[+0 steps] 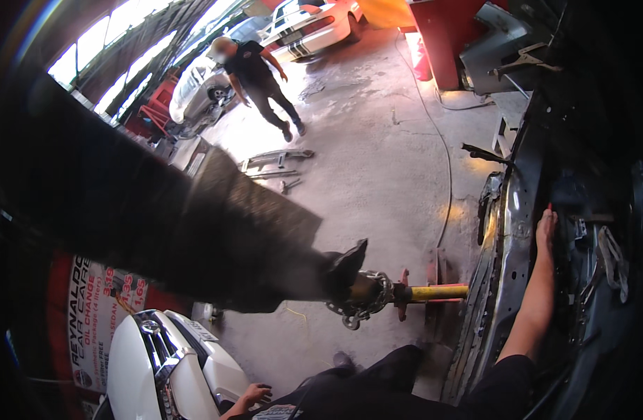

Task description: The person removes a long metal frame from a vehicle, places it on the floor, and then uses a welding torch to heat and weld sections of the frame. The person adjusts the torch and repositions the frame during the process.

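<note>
My right arm stretches along a stripped car body (514, 255) on the right. My right hand (545, 227) is closed inside its dark interior, with a small red tip showing at the fingers. What the hand holds is too small and dark to make out. My left hand (257, 394) hangs low, fingers loosely apart and holding nothing, next to the front of a white car (188, 367). Between the two cars, a yellow bar (440, 292) runs toward the stripped body. A metal chain (381, 290) wraps round its left end, by a thick dark beam (251, 231).
A person (255, 80) in dark clothes walks across the concrete floor. Metal frame parts (276, 161) lie near them. A cable (444, 147) trails over the floor. White cars (307, 31) stand at the back, and a locking clamp (528, 59) sits at the upper right.
</note>
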Demonstrator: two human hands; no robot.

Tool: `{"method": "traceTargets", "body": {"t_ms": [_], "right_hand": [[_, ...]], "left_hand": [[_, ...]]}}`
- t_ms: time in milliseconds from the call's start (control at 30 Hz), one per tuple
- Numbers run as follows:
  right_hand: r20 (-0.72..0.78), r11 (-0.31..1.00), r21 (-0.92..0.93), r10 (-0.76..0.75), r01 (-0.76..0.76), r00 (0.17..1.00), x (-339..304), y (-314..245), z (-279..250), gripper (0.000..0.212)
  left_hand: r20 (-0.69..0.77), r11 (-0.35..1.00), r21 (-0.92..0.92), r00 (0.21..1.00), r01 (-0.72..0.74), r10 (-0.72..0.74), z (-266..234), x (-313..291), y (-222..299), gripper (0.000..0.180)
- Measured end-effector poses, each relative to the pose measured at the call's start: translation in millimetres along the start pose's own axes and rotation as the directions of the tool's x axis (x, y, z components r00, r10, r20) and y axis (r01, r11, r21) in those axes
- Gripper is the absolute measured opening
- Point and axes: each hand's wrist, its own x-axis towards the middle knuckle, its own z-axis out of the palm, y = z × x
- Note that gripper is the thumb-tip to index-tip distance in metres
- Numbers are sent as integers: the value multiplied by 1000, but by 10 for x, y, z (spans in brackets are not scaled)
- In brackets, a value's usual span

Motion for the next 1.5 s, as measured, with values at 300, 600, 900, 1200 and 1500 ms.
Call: {"method": "traceTargets", "body": {"t_ms": [300, 600, 900, 1200, 1500], "right_hand": [[-306, 918, 172, -294, 357, 905, -1301, -1583, -1122, 12], [77, 793, 588, 142, -160, 987, -4856, -1895, -1359, 20], [648, 813, -155, 512, -561, 563, -8159, -1321, -539, 11], [922, 958, -235, 272, -161, 274, -8207, -2973, 1410, 34], [979, 981, -178, 169, 77, 113, -7757, -4318, 3779, 25]], "left_hand": [[107, 993, 0, 988, -116, 115, -466, 1064, 418, 44], [207, 960, -112, 938, -258, 277, -886, 1945, -289, 43], [226, 980, -135, 958, -148, 176, -1441, 2621, -1167, 45], [85, 930, -261, 953, -259, 290, -2054, 3212, -257, 40], [-4, 875, -484, 1000, -4, 3, -2847, 3548, 406, 40]]}}
